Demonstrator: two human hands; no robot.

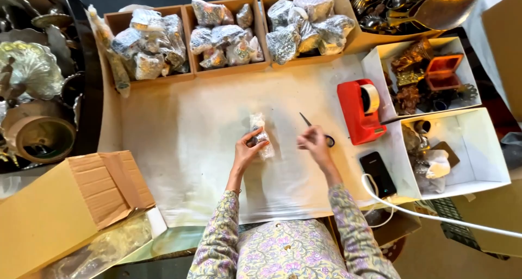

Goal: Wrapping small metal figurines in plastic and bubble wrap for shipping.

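My left hand (247,148) grips the packet (260,135) upright to steady it; right fingers (311,140) pinched shut beside the scissors (318,131)

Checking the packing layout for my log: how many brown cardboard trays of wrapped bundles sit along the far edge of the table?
3, side by side: left tray, middle tray, right tray.

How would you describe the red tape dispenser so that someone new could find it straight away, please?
Start at the white paper-covered table and look towards its right edge, beside the white boxes of small metal pieces. The tape dispenser stands just above the black phone. It is the only bright red thing there and carries a pale roll of tape.
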